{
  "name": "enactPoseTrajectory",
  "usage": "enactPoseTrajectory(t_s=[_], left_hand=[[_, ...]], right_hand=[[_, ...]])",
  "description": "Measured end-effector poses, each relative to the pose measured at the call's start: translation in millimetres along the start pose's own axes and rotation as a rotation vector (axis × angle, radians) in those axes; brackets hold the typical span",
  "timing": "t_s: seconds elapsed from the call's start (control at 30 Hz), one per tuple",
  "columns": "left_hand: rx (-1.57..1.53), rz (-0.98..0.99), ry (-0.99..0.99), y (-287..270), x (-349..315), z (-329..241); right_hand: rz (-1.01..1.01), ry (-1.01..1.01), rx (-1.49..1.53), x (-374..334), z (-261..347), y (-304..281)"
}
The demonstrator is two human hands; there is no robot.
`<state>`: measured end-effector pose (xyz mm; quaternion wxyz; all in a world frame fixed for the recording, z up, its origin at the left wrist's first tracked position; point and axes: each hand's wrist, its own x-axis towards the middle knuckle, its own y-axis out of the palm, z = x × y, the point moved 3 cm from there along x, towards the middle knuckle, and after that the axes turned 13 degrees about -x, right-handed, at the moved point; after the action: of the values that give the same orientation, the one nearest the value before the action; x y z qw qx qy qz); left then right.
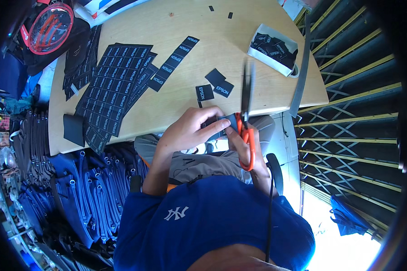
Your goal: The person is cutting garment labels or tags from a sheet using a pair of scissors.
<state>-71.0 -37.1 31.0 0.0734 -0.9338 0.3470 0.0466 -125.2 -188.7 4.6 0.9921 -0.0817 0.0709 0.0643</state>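
Observation:
Over the near table edge, my left hand (190, 128) pinches a small dark label (233, 120), partly hidden by the fingers. My right hand (253, 142) is closed round a pair of scissors (248, 153) with orange handles; their dark blades point up and away, blurred by motion. The fingers of my right hand meet the label beside the left fingertips. Just beyond my hands lie a few cut black labels (204, 92) with pale lettering. A strip of uncut labels (174, 64) slants across the table farther left.
Overlapping sheets of black labels (115, 83) cover the table's left part. A white box (270, 66) of cut labels stands at the right on the wooden table (226, 49). Blue straps with metal rings (95, 194) hang at lower left. A metal folding gate (348, 131) is on the right.

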Motion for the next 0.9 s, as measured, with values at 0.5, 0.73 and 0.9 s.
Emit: enactPoseTrajectory(t_s=[0.5,0.73,0.9], left_hand=[[-0.494,-0.443,0.14,-7.9,-23.1,21.0],[-0.489,-0.611,0.216,-22.6,-19.7,10.2],[-0.542,-0.546,0.179,-8.4,-16.1,12.2]], right_hand=[[0.156,-0.161,-0.059,-14.4,-15.7,-4.4],[0.274,-0.099,-0.294,-47.4,-42.4,-6.2],[0.363,-0.008,-0.261,-44.4,-31.8,-2.8]])
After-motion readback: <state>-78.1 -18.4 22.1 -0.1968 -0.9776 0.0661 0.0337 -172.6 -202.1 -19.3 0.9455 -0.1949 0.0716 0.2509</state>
